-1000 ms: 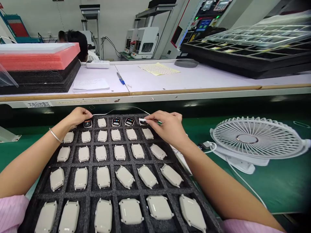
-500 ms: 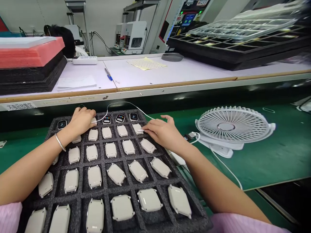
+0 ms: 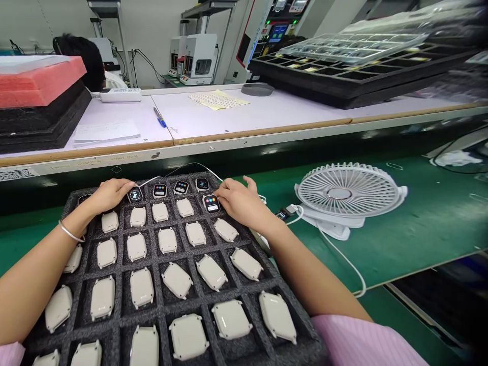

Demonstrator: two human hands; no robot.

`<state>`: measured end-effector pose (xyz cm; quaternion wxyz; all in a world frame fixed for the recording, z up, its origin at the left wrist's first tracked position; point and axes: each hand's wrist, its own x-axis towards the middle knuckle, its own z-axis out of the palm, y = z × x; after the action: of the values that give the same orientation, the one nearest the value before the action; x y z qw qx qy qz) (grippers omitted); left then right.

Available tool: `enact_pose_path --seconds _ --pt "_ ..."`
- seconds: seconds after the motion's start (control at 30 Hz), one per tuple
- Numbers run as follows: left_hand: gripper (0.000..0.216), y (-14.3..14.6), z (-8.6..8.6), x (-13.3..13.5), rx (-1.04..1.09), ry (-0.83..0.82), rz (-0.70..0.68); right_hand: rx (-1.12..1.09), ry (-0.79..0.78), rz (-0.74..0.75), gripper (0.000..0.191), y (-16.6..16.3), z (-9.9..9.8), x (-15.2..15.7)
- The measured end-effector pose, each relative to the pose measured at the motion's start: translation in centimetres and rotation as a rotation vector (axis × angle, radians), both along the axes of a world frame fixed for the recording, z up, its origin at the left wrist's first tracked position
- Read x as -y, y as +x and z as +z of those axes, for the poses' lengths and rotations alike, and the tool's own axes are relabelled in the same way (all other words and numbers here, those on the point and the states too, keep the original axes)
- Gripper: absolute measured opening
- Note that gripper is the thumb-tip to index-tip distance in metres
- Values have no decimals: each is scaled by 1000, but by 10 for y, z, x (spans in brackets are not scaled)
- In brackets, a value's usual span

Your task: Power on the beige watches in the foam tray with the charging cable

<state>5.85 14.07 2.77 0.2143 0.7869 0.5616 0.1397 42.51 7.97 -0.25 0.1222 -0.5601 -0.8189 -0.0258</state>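
Observation:
My left hand [image 3: 112, 194] is closed at the far side of a black foam tray [image 3: 263, 351], its fingertips pinching the edge of a lit smartwatch [image 3: 135, 194]. A thin white cable [image 3: 150, 181] runs from beside those fingertips, arching over the tray's far edge toward my right hand. The cable's end at the watch is hidden. My right hand [image 3: 240, 201] pinches the right edge of another smartwatch [image 3: 211, 204], face up with coloured icons on its screen. Three more lit watches lie along the far row. Nearer rows hold pale watch bodies [image 3: 168, 240] with backs up.
A white fan [image 3: 348, 193] stands on the green bench at right, near a small dark plug-in device [image 3: 282, 214]. Across the far side runs a raised shelf [image 3: 213, 122] with foam stacks [image 3: 41, 107], papers, a pen [image 3: 159, 118] and black trays [image 3: 343, 81]. A person sits beyond it.
The smartwatch at my right hand has turned from back up to face up, its screen lit. My left hand has shifted slightly left, and a lit watch face now shows at its fingertips.

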Motion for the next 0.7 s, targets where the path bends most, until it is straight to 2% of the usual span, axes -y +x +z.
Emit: enact_pose_path --seconds 0.23,0.5,0.63,0.7 --pt "52 2 -5 -3 -80 16 63 10 42 -30 27 -2 1 2" --pt "48 3 -5 -4 -133 26 59 19 122 -50 29 -7 4 0" --pt "48 4 -7 -5 -145 37 53 63 261 -159 31 -15 6 4" --pt "49 4 -8 -5 -148 38 48 6 311 -123 28 -22 8 7"
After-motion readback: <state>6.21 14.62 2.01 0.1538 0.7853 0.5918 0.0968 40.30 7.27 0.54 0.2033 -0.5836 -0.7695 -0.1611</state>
